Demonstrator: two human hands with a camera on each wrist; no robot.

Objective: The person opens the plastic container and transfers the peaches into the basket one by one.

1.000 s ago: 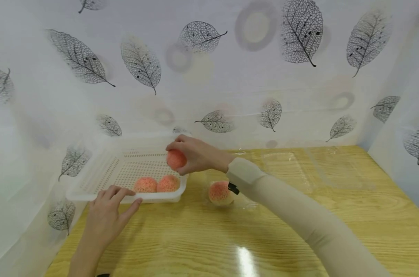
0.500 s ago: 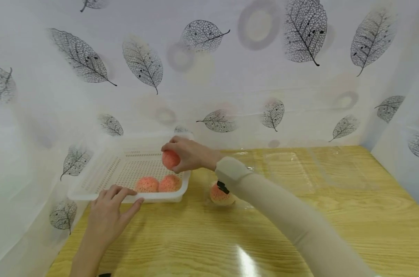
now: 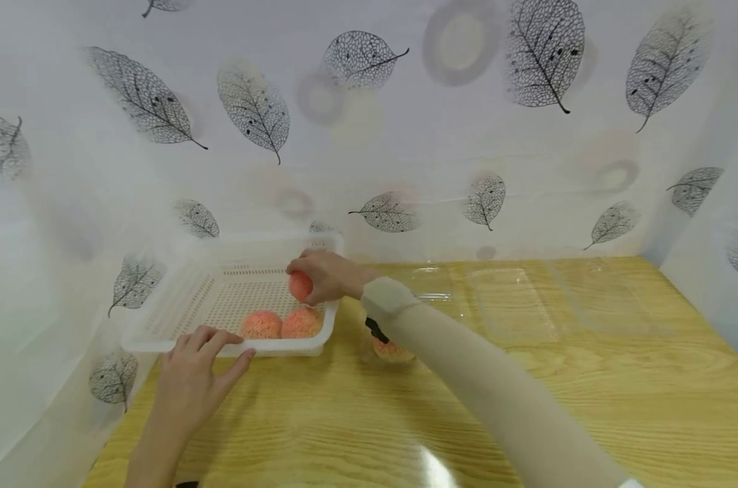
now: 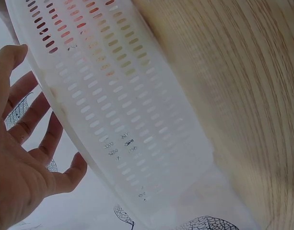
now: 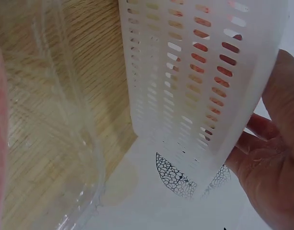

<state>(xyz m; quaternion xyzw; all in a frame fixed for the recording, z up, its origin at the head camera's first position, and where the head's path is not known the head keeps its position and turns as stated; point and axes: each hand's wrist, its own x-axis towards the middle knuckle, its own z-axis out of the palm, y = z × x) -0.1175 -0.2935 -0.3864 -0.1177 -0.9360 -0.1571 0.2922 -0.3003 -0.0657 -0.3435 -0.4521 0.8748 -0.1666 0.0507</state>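
My right hand grips a peach inside the right end of a white slotted plastic basket. Two peaches, one on the left and one on the right, sit against the basket's front wall. My left hand holds the front rim, its fingers over the edge and its thumb outside. In the left wrist view the left hand curls at that rim. The right wrist view has the right hand partly hidden behind the basket wall.
Another peach rests right of the basket, partly hidden by the right forearm, with a clear plastic tray about it. More clear trays, a middle one and a right one, lie on the wooden table. A leaf-print sheet stands behind.
My right hand, with the peach, has moved slightly left and lower into the basket. Its forearm now covers more of the peach on the table. The left hand stays at the rim.
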